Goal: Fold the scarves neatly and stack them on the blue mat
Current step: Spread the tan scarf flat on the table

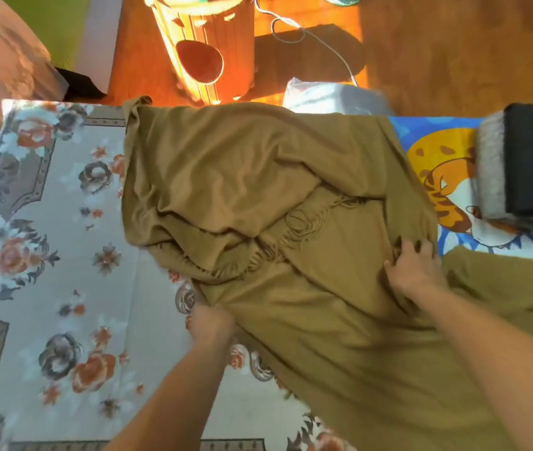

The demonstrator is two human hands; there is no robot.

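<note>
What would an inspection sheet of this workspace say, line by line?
Surface: floral rug on wood floor.
Job's things: tan scarf spread rumpled, fringe folded inward; blue mat partly under it; dark folded stack on the mat.
Clutter: plastic bag past the scarf.
Grips: left hand and right hand both bunch scarf cloth.
Cables: white cord on the floor.
Surroundings: wooden basket, sunlit.

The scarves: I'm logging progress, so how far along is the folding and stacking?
Done: folded dark scarves already sit on the blue mat. In hand: the left hand and right hand grip the brown scarf, spread out and rumpled. Left: folding it and stacking it.
</note>
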